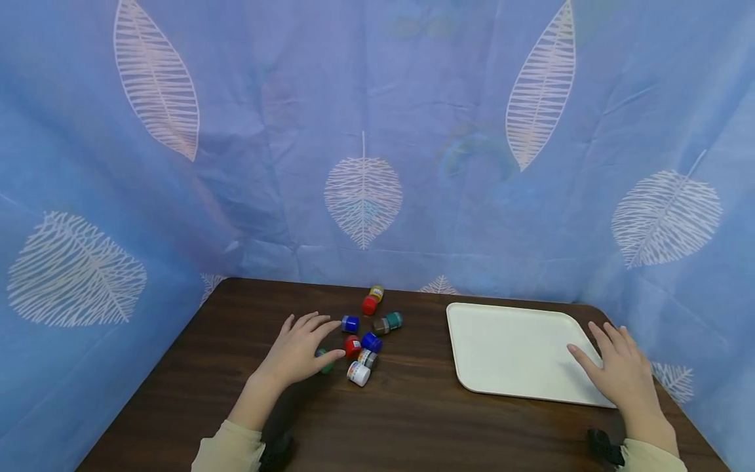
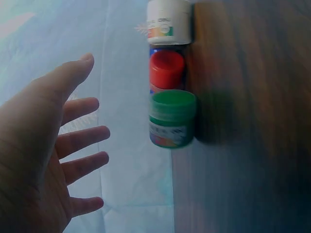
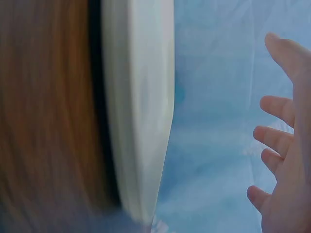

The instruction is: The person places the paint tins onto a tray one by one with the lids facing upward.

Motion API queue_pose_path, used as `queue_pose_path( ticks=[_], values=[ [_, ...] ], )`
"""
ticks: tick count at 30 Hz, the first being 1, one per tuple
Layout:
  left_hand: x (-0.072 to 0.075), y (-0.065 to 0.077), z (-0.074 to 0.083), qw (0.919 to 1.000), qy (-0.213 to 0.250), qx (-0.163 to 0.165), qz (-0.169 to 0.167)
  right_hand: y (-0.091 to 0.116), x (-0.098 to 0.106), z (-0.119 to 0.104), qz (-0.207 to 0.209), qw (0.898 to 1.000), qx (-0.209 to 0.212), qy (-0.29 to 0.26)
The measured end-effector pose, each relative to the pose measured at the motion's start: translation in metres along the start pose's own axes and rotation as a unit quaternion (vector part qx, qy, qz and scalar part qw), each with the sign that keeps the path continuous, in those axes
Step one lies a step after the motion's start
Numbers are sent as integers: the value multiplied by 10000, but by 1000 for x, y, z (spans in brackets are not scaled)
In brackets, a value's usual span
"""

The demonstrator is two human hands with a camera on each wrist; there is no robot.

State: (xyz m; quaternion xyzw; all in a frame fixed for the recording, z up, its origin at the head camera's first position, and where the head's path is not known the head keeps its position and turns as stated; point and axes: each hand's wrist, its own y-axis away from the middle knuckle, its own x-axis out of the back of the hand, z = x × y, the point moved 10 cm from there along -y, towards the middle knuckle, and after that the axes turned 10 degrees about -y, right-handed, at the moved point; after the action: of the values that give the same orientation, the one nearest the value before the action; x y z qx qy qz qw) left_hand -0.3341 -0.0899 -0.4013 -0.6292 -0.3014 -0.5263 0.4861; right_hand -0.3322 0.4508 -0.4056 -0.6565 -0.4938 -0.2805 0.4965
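Note:
My left hand hovers beside a cluster of small paint jars, fingers spread and holding nothing. Partly hidden behind its thumb is the green jar, seen whole as a green-lidded jar in the left wrist view. Close by lie a red jar, a white jar and two blue jars, one near the fingertips and the other farther right. Over the right edge of a cream tray, my right hand is held with fingers apart and nothing in them.
Farther back are a brown jar, a teal jar, a red jar and a yellow jar. All stand or lie on a dark wooden table. A blue leaf-patterned curtain hangs behind it.

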Motion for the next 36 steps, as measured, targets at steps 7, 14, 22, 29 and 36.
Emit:
queue_pose_path(
  ticks=[7,14,22,29,36],
  values=[
    [-6,6,-2,9996,-116,-250,-61,6,3,41,-206,9993,-86,301],
    [-14,9,-10,9988,-164,-289,-356,11,-18,69,-1014,9934,-416,330],
    [-27,10,-24,9937,-53,61,-1116,17,-47,73,-2177,9728,-785,-112],
    [-33,12,-21,9858,180,162,-1659,19,-55,69,-2503,9641,-845,-266],
    [-39,18,-16,9806,289,85,-1937,22,-57,73,-2697,9563,-1096,-272]
  ],
)
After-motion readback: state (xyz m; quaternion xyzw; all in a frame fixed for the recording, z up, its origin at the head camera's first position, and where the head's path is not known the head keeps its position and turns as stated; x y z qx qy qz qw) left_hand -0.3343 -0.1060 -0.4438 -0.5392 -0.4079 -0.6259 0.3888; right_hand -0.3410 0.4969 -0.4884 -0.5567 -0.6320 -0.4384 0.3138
